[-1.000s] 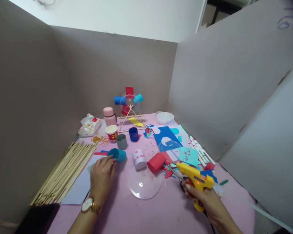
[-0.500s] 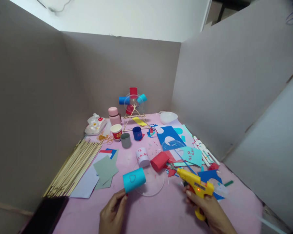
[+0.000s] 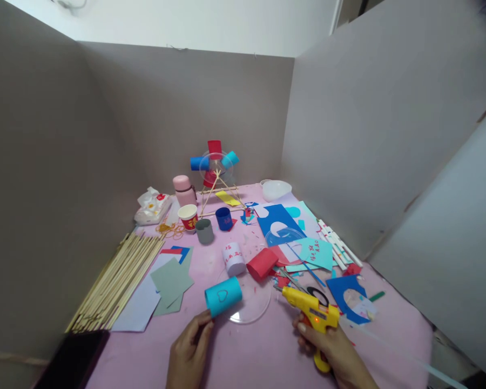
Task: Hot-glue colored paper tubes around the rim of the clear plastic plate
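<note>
My left hand (image 3: 189, 350) pinches the near end of a light blue paper tube (image 3: 223, 296) with a small heart drawn on it, holding it tilted over the edge of a clear plastic disc (image 3: 254, 306). My right hand (image 3: 328, 346) grips a yellow glue gun (image 3: 311, 312) whose nozzle points left toward the tube, a short way apart from it. A red paper tube (image 3: 261, 264) and a white printed tube (image 3: 233, 259) lie just beyond the disc.
A bundle of bamboo sticks (image 3: 113, 283) and paper sheets (image 3: 166, 283) lie at the left. At the back stand a stick-and-cup wheel model (image 3: 215, 173), a pink bottle (image 3: 183, 190), small cups and a white bowl (image 3: 276, 189). Coloured paper scraps and white sticks (image 3: 336, 246) cover the right. Grey partitions enclose the table.
My left hand picked the blue tube up from further back on the table and brought it near, over the disc. The glue gun has shifted left, closer to the tube.
</note>
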Available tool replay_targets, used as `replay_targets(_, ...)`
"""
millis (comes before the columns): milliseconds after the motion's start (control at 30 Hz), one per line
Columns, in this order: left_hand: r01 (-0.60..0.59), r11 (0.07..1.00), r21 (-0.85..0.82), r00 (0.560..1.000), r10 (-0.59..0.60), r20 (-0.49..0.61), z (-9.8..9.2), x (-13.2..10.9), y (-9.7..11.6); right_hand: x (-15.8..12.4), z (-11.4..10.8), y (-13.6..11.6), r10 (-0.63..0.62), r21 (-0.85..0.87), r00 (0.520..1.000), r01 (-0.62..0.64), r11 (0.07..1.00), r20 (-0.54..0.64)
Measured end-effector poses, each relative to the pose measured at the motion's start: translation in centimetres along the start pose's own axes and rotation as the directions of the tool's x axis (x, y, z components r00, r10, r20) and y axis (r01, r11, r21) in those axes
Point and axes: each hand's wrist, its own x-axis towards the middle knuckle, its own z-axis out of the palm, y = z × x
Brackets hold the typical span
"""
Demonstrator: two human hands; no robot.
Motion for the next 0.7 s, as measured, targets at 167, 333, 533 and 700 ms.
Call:
replay_targets(167, -0.044, 0.997, 0.067, 0.999, 0.044, -0.011, 0.1, 0.2, -0.2, 0.2, 0.0, 0.2, 0.020, -0.039, 1.000, -0.020, 0.999, 0.002)
replay_targets(333, -0.101, 0.987, 0.128, 0.994, 0.105, -0.025, 0.3, 0.3, -0.6, 0.4, -0.2, 0.8, 0.029, -0.059, 0.999, -0.027, 0.998, 0.022)
replay_targets(533, -0.166, 0.966, 0.199, 0.982, 0.180, -0.056, 0.2, 0.5, -1.4, 1.0, -0.6, 1.4, 0.046, -0.118, 0.997, -0.039, 0.992, 0.054)
replay_targets(700, -0.205, 0.948, 0.245, 0.972, 0.226, -0.064, 0.0, 0.8, -1.7, 1.1, -0.6, 1.5, 0.055, -0.141, 0.997, -0.046, 0.989, 0.058)
